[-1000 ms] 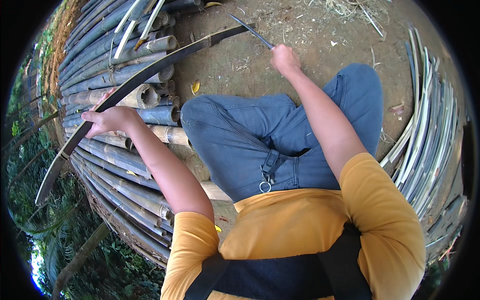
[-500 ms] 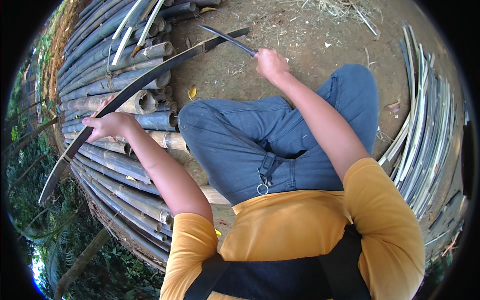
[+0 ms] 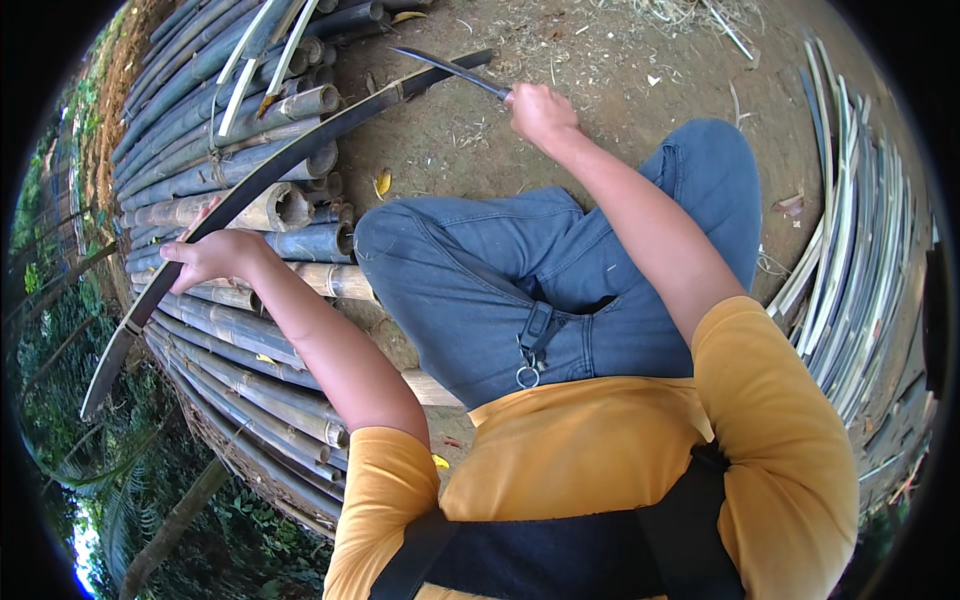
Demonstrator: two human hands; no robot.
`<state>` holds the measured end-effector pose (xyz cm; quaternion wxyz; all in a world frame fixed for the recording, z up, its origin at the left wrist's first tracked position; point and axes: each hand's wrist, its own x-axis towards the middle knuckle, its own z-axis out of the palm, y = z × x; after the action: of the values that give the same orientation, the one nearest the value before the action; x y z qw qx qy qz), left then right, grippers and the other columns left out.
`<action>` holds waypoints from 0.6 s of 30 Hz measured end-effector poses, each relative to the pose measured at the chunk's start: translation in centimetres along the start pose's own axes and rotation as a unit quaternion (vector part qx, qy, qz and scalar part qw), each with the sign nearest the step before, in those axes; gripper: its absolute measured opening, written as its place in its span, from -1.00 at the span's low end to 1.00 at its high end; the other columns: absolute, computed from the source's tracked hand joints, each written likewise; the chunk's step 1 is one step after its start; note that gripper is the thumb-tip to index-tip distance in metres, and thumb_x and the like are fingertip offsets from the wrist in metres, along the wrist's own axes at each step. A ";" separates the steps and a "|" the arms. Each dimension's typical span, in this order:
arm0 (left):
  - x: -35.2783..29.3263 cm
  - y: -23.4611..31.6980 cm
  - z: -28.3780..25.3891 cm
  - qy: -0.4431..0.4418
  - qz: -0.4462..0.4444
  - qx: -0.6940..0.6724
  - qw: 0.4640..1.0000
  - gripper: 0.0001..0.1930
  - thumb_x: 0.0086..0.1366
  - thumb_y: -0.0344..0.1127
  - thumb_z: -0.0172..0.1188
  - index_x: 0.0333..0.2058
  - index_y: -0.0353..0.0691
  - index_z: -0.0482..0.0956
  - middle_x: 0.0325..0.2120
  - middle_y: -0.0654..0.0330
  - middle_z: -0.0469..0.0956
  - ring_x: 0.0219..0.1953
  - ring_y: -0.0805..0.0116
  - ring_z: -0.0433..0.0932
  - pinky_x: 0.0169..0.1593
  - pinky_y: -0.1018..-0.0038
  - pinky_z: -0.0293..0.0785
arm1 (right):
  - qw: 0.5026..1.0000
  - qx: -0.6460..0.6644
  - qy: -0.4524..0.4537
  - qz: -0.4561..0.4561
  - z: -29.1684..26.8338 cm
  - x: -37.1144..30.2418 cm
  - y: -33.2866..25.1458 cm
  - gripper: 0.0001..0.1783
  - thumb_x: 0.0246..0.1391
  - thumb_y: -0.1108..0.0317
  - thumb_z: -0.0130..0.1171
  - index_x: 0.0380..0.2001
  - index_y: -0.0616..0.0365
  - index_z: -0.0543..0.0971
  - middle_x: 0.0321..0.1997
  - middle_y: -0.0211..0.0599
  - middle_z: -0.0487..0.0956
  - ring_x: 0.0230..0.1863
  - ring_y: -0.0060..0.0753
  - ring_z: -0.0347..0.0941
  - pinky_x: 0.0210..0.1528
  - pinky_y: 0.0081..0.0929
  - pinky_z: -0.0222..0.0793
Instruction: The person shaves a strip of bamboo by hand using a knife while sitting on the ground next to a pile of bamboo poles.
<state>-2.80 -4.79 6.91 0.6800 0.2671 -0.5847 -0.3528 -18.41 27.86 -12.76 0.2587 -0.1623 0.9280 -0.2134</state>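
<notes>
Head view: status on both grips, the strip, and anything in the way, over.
Left grip closed on dark strip. Right grip closed on knife, overlapping strip's far end; contact unclear. Bamboo poles behind strip at left; nothing visibly blocking knife.

Two bare hands are showing: one left hand point(image 3: 210, 257) and one right hand point(image 3: 542, 115). They are holding one dark bamboo slat point(image 3: 290, 159) and one knife point(image 3: 480, 84). One pair of blue trousers point(image 3: 470, 295) is showing, and one yellow shirt point(image 3: 585, 440). At least two yellow leaves point(image 3: 382, 182) are lying around. More than ten bamboo poles point(image 3: 225, 322), at least three pale strips point(image 3: 238, 98) and more than ten thin strips point(image 3: 862, 250) are lying in view.
</notes>
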 end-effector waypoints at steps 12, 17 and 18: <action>-0.9 0.9 0.5 0.003 -0.007 -0.009 1.000 -0.63 0.52 -0.19 -0.16 -0.04 -0.33 -0.09 -0.45 -0.15 0.37 -0.64 0.14 0.47 -0.54 0.23 0.68 | 0.997 0.030 -0.005 0.071 1.0 2.4 3.1 -0.69 0.31 0.15 0.04 -0.05 0.05 0.62 -0.11 -0.05 0.65 -0.08 -0.03 0.62 -0.03 -0.12 0.54; -0.9 0.7 0.1 0.007 -0.024 0.003 1.000 -0.58 0.51 -0.17 -0.15 -0.01 -0.35 -0.13 -0.45 -0.15 0.37 -0.62 0.14 0.47 -0.52 0.23 0.67 | 1.000 0.007 -0.018 0.014 0.5 0.6 0.6 -0.75 0.25 0.29 0.12 -0.04 0.04 0.60 -0.19 -0.11 0.65 -0.17 -0.16 0.64 -0.14 -0.19 0.60; -0.5 0.8 0.1 0.010 -0.018 0.006 1.000 -0.58 0.51 -0.17 -0.15 -0.01 -0.35 -0.13 -0.45 -0.15 0.37 -0.61 0.13 0.47 -0.51 0.23 0.68 | 0.999 0.004 -0.020 0.028 0.8 1.4 1.4 -0.75 0.24 0.30 0.14 -0.03 0.02 0.61 -0.19 -0.14 0.66 -0.19 -0.19 0.64 -0.16 -0.21 0.61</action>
<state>-2.81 -3.90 7.19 0.6776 0.2852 -0.5749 -0.3592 -19.36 28.26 -14.57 0.2840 -0.1397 0.9259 -0.2064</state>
